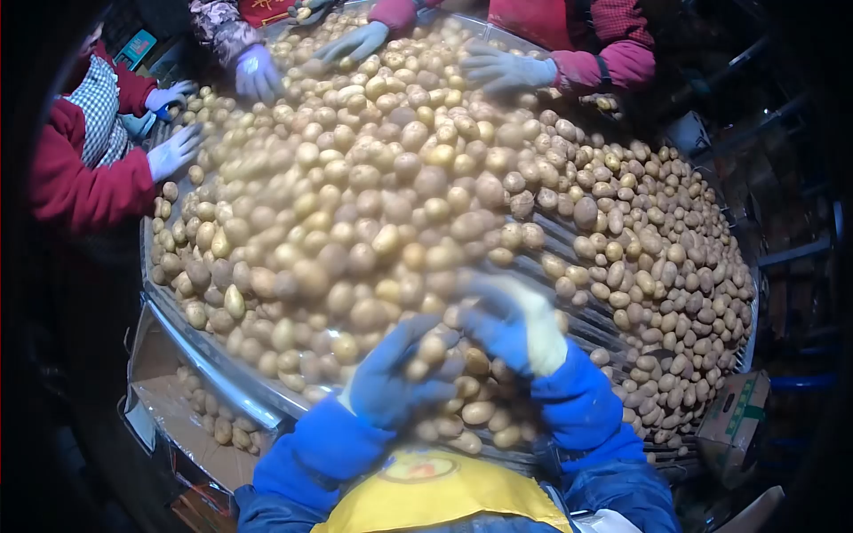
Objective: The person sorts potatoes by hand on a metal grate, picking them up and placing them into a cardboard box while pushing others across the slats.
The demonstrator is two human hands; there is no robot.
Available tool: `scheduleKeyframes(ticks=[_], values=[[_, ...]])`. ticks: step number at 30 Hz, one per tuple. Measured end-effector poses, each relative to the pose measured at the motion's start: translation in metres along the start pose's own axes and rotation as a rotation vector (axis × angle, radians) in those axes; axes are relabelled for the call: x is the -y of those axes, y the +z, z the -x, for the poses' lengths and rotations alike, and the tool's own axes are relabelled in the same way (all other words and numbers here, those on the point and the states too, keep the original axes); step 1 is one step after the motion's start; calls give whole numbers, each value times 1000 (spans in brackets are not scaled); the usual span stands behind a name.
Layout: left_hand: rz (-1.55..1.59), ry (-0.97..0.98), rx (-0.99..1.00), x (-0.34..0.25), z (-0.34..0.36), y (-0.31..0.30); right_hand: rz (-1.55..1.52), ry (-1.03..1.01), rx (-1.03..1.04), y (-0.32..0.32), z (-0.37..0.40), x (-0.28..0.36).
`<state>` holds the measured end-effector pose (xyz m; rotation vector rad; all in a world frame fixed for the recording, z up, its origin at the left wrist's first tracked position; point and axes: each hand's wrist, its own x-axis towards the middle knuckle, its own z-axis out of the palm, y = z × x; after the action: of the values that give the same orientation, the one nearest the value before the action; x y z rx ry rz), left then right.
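A large heap of potatoes (404,169) covers the sorting table in front of me. My left hand (395,373), in a blue-grey glove, curls around a potato (432,348) near the table's front edge. More potatoes (477,412) lie between my two hands and close to my apron. My right hand (511,324), in a blue glove with a pale yellow back, is bent over the potatoes just right of centre. Motion smears its fingers, and what lies under them is hidden.
Dark slatted bars (591,324) show between the heap and more potatoes (684,266) at right. A cardboard box (164,391) holding potatoes stands below the left rim; another carton (733,417) is at lower right. Co-workers' gloved hands (506,68) reach in from the far and left sides.
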<state>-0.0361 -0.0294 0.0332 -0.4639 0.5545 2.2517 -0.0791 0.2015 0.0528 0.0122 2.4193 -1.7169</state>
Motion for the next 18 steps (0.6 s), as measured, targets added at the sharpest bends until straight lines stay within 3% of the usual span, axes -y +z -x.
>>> scheduleKeyframes(ticks=[3,5,7,8,12,15,16,18], values=[[84,-55,-30,1,-4,-16,332,-210,-186,-16,-37,-47],[10,-58,-82,2,-4,-21,769,-91,-92,-26,-55,-35],[13,-70,-83,1,-5,-19,1045,-232,-73,-16,-72,-52],[14,-77,-84,1,-5,-17,1125,-158,-12,-13,-75,-53],[-197,6,-52,-1,-1,-11,1161,-180,-26,-18,-85,-64],[-231,48,4,0,1,-11,888,95,-6,-27,-79,-26],[-184,34,6,0,1,-12,800,50,-136,-27,-76,-35],[-133,30,2,4,0,-10,547,87,-163,-21,-62,-22]])
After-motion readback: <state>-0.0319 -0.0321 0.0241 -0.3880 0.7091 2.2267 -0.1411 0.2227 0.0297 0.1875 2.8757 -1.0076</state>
